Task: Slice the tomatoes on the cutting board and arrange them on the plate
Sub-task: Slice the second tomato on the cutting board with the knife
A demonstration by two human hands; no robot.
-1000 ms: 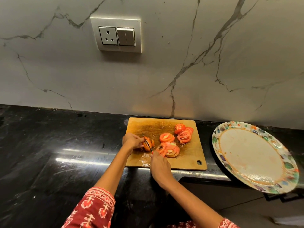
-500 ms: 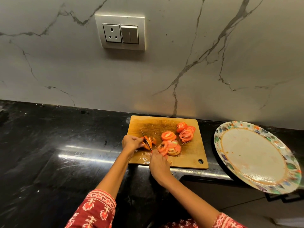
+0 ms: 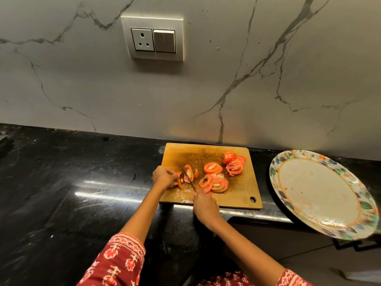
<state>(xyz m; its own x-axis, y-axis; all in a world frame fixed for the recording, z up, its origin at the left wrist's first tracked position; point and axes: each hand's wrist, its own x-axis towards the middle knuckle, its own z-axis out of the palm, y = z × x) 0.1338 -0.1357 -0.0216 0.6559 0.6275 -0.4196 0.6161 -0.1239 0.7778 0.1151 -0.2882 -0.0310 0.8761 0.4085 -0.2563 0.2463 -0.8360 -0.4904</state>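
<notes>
A wooden cutting board (image 3: 243,195) lies on the black counter against the wall. On its left part my left hand (image 3: 165,177) holds the tomato end piece (image 3: 179,181) with curled fingers. My right hand (image 3: 204,206) grips the knife (image 3: 188,177), whose blade stands between that piece and a freshly cut slice (image 3: 189,172) leaning to the right. Several tomato slices (image 3: 214,178) lie heaped mid-board, and another pile of slices (image 3: 234,163) sits at the back right. The round plate (image 3: 288,157) with a coloured rim stands to the right, holding no tomato.
The black stone counter (image 3: 82,182) stretches left of the board. A marble wall with a socket and switch panel (image 3: 152,39) rises behind. The plate overhangs the counter's front edge, above a dark cabinet handle (image 3: 348,245).
The knife has cut down through the tomato piece, and a new slice now leans away to the right of the blade. The camera has shifted slightly; the hands stay in place.
</notes>
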